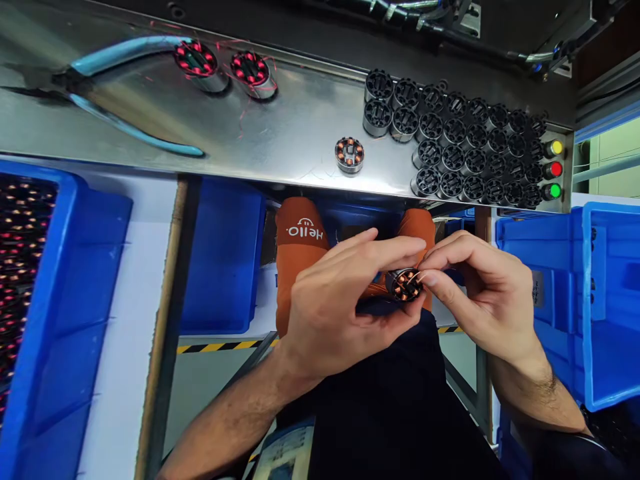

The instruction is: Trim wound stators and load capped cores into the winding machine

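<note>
Over my lap, my left hand (345, 300) grips a small round motor stator (405, 285) between thumb and fingers. Copper windings show on the stator's face, which is turned up toward me. My right hand (475, 293) pinches a thin copper wire (420, 275) that comes off that face, with thumb and forefinger pressed together. Another copper-wound stator (349, 155) stands upright on the metal bench, beyond my hands. Two stators with red-looking windings stand farther left, the nearer-to-centre one (251, 73) with loose wire ends around it.
Blue-handled pliers (135, 127) lie spread at the bench's left. Rows of dark stators (454, 130) fill its right side beside yellow, red and green buttons (555, 169). A blue bin (95, 280) with many wound stators is at left. Another blue bin (590, 300) stands at right.
</note>
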Motion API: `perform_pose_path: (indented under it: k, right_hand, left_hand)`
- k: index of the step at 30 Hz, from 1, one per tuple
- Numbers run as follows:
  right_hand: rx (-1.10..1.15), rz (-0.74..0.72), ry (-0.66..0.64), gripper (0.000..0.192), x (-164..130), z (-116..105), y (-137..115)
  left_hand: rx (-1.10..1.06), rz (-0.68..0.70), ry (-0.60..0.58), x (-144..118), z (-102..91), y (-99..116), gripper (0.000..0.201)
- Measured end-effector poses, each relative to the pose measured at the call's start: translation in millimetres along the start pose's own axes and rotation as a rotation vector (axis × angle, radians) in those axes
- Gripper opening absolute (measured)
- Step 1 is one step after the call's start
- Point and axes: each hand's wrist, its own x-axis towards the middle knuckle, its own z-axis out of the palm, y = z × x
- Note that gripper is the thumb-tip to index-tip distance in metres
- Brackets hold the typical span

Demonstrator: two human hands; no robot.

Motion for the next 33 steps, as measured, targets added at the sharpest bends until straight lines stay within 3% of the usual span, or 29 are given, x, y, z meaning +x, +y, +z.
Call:
perform_pose_path:
  k: [4, 9, 14, 16, 21, 26, 33]
  right_hand:
    - [0.181, 0.104, 0.008, 0.014, -1.2, 3.6, -3.0]
    - [0.455, 0.241, 0.106, 0.011, -5.7, 20.6, 3.2]
    - [0.573, 0.332, 0.053, 0.027, -13.4, 33.5, 13.0]
    - [0.586, 0.317, 0.065, 0.022, -14.1, 36.9, 14.2]
    - [0.561, 0.277, 0.083, 0.011, -11.1, 40.9, 11.1]
    - [0.485, 0.226, 0.009, 0.012, -4.6, 34.4, 1.8]
    - [-0.018, -0.059, -0.206, 0.010, 10.2, 10.0, -18.6]
  left_hand:
    - [-0.064, 0.061, 0.005, -0.9, -1.2, -4.5, 0.057]
    - [0.032, 0.115, 0.103, -2.5, -1.1, -6.6, 0.035]
    - [0.142, 0.153, 0.117, -3.7, -7.3, -9.8, 0.035]
    - [0.186, 0.184, 0.115, -4.7, -9.5, -11.3, 0.034]
    - [0.262, 0.253, 0.117, -7.2, -11.9, -13.3, 0.031]
    - [0.255, 0.284, 0.114, -11.7, -17.5, -17.2, 0.029]
    - [0.025, 0.157, 0.028, -16.9, -38.0, -21.1, 0.034]
